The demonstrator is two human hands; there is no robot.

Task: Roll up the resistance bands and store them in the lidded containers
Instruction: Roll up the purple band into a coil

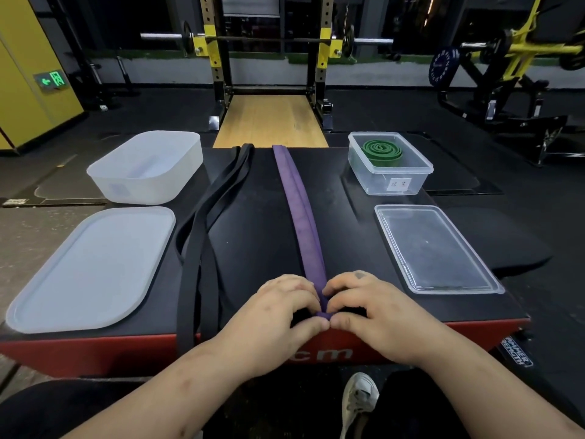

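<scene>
A purple resistance band (296, 201) lies stretched down the middle of the black padded box (259, 248), from its far edge to the near edge. My left hand (281, 315) and my right hand (376, 312) pinch its near end together, thumbs touching, fingers curled over the tip. A black band (202, 223) lies loose to the left, its near end hanging over the front edge. A rolled green band (382, 149) sits inside the clear container (391, 182) at the back right.
An empty frosted container (145, 166) stands at the back left with its lid (88, 270) in front. A clear lid (437, 248) lies at the front right. A squat rack (269, 58) stands behind the box. A shoe (359, 400) shows below.
</scene>
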